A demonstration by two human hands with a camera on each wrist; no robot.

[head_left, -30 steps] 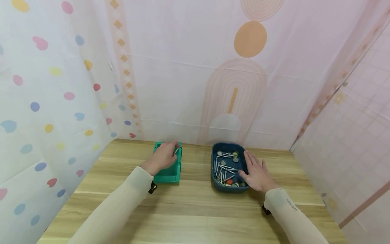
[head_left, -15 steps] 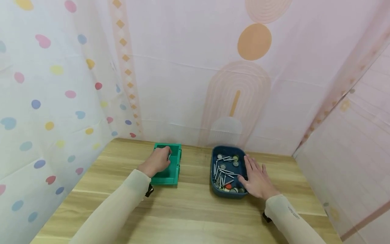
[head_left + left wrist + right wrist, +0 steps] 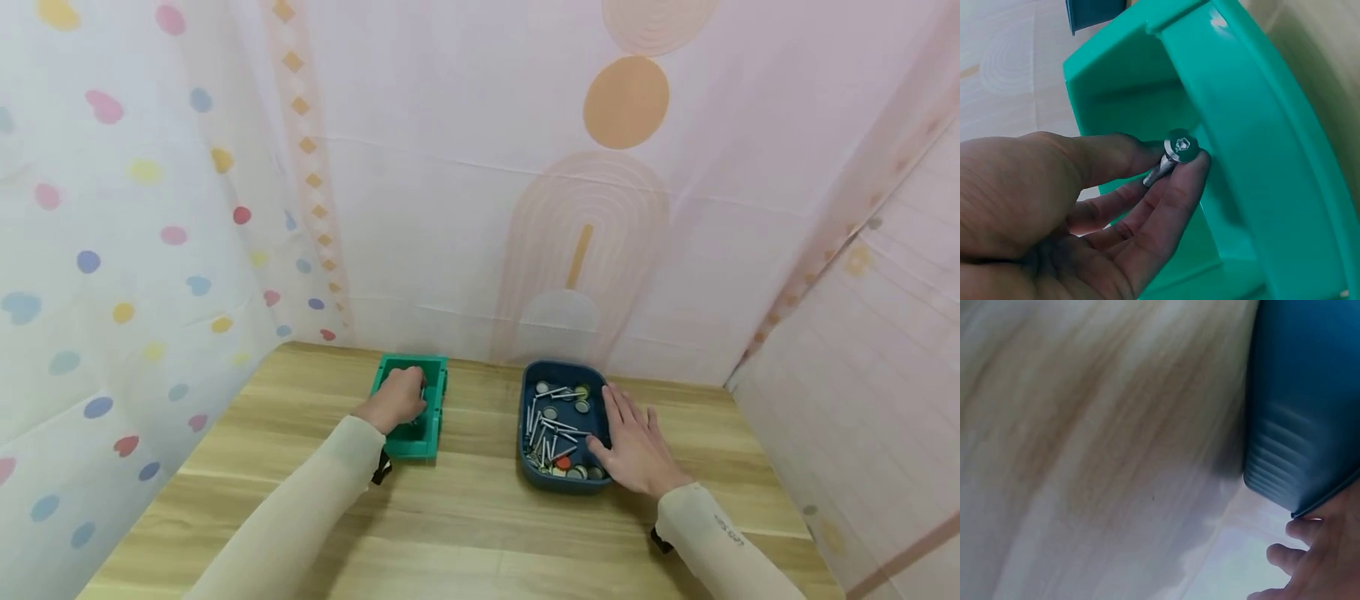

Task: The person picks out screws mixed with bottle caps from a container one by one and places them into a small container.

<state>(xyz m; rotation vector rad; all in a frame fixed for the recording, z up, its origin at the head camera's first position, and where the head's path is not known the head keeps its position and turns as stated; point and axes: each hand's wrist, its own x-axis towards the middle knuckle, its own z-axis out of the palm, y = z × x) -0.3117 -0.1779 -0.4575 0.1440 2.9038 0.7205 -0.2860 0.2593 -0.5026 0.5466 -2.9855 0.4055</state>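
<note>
My left hand [image 3: 401, 396] is down inside a green plastic bin [image 3: 424, 447] at the left. Between thumb and fingers it pinches a silver hex socket bolt [image 3: 1182, 145], its round head facing the left wrist camera. The bin floor shows bare around the fingers in that view. At the right, my right hand [image 3: 636, 446] rests on the right rim of a dark blue plastic tub [image 3: 562, 483], fingers extended along the rim and thumb reaching over the inside. Inside the tub lie several silver bolts [image 3: 557, 427], loose round metal caps [image 3: 582, 407] and one red-orange cap [image 3: 562, 462].
Both containers stand near the back of a wood-grain table [image 3: 480, 517], with a strip of tabletop between them. Patterned cloth [image 3: 435, 233] hangs behind the table and along both sides.
The left hand has moved down into the green bin with the bolt, after hovering over its far end. The right hand has stayed at the blue tub's rim.
</note>
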